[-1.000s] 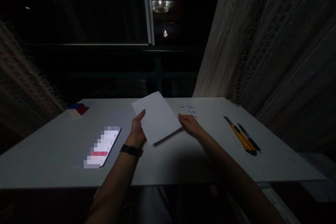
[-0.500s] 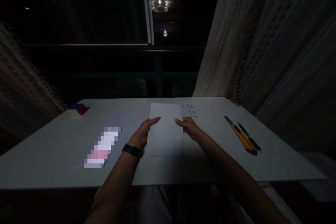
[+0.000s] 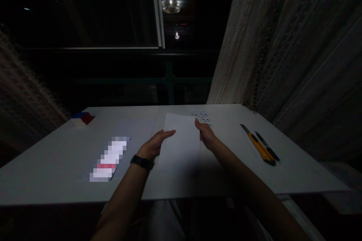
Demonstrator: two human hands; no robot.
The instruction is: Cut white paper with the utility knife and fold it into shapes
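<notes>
A white sheet of paper [image 3: 181, 141] lies lengthwise on the white table [image 3: 56, 158] in front of me. My left hand [image 3: 157, 145], with a dark watch on the wrist, rests its fingers on the paper's left edge. On the other side, my right hand [image 3: 206, 133] holds the right edge near the far corner, fingers curled on it. The light is dim.
A phone [image 3: 111, 158] with a lit screen lies to the left. Another sheet [image 3: 138, 126] sits beside it. At the far left is a red and blue block [image 3: 82, 118]. A yellow utility knife [image 3: 258, 145] and a pen [image 3: 267, 146] lie right. Small paper pieces [image 3: 202, 115] are behind the sheet.
The sheet was held up at a tilt; it came down flat onto the table. My right hand then slid farther up its right edge.
</notes>
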